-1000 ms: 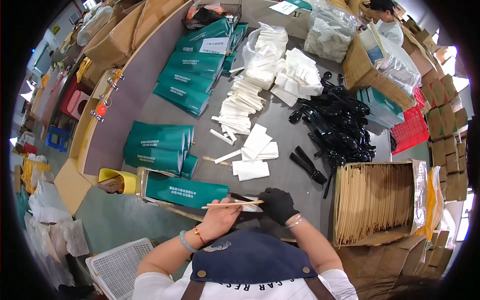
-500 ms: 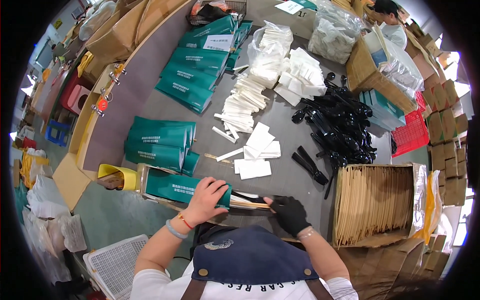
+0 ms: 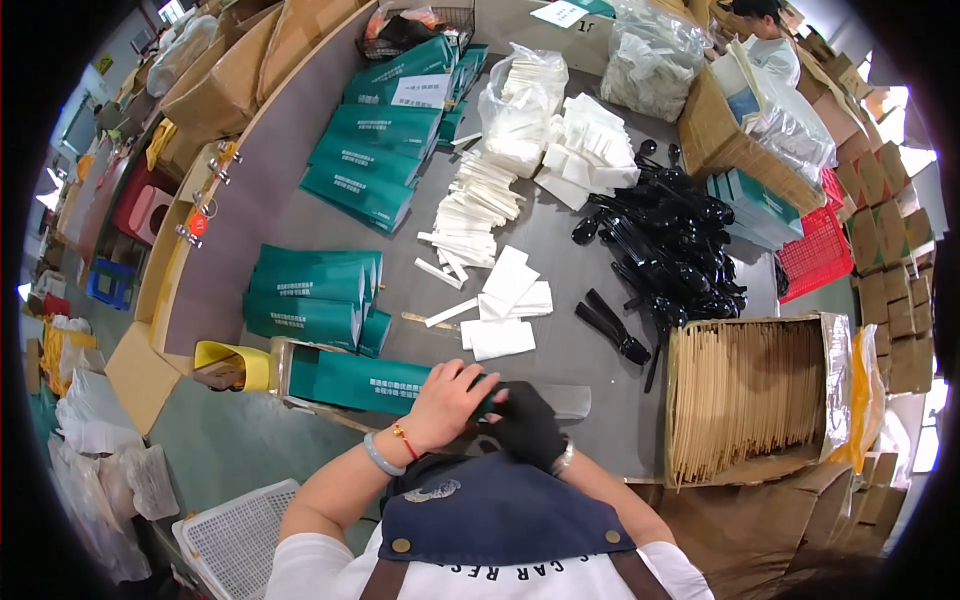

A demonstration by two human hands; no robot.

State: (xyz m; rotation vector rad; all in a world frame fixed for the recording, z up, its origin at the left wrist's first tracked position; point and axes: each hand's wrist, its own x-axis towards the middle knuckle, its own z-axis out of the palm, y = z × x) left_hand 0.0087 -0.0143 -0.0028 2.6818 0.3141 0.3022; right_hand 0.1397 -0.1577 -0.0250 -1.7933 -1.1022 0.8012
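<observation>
the green printed sleeve [image 3: 350, 380] lies at the bench's [image 3: 620, 425] near edge, its right end under the bare left grip [image 3: 447, 405], just beside the black-gloved right grip [image 3: 525, 425]; cannot tell whether either is closed.

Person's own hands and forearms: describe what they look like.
The left hand is gloveless; its wrist wears a red bracelet with a gold-coloured detail and, further up, a pale grey-blue bangle. The right hand wears a black glove, apparently partly fingerless, with a silvery bracelet at the wrist. The short sleeves are white.
</observation>
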